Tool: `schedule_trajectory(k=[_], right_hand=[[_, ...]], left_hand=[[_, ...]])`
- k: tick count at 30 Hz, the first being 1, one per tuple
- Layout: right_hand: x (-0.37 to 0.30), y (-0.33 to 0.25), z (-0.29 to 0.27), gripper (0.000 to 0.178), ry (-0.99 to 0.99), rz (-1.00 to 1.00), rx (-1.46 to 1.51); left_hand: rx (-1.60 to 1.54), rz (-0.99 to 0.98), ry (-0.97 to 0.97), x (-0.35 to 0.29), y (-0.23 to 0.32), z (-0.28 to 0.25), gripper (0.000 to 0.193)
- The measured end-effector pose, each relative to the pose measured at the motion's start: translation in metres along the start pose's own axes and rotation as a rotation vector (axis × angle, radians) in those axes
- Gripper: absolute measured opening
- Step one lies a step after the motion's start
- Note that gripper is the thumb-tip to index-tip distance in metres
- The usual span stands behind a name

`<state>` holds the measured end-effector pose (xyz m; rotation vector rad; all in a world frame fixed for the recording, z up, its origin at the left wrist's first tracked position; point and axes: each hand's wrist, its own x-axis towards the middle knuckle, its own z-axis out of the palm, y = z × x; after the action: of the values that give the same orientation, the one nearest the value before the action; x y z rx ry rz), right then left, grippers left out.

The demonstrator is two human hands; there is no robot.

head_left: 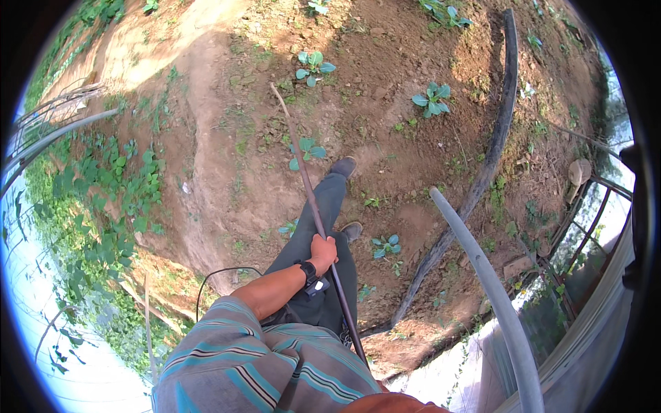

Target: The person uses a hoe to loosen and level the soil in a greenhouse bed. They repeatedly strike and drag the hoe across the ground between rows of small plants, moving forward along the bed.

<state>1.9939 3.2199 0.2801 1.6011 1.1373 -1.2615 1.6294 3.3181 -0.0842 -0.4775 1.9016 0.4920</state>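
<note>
My left hand is closed around a long, thin brown wooden stick at about its middle. The stick's pale, slightly bent tip reaches forward over the soil, and its other end runs back beside my body. A dark watch is on my left wrist. A leafy seedling lies close beside the stick, and another seedling grows near its tip. Only part of my right arm shows at the lower edge; my right hand is out of sight.
A thick black hose lies along the soil on the right. A grey pipe rises at the lower right. More seedlings dot the bed. Climbing vines and bent poles stand at left, a metal frame at right.
</note>
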Motion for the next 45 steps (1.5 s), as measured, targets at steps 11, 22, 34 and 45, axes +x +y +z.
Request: schedule_trajectory(k=[11,22,34,45], right_hand=[[0.135,-0.022,0.066,0.021,0.121,-0.293,0.196],[0.002,0.280,0.157,0.022,0.165,0.057,0.361],[0.108,0.137,0.196,0.021,0.379,-0.200,0.248],[0.110,0.150,0.227,0.020,0.283,-0.057,0.190]], left_hand=[[0.162,0.348,0.124,0.105,0.044,0.000,0.031],[0.217,0.197,-0.089,-0.033,-0.277,0.108,0.033],[0.215,0.535,-0.074,0.063,-0.123,0.100,0.034],[0.324,0.601,-0.055,0.063,-0.156,0.109,0.038]])
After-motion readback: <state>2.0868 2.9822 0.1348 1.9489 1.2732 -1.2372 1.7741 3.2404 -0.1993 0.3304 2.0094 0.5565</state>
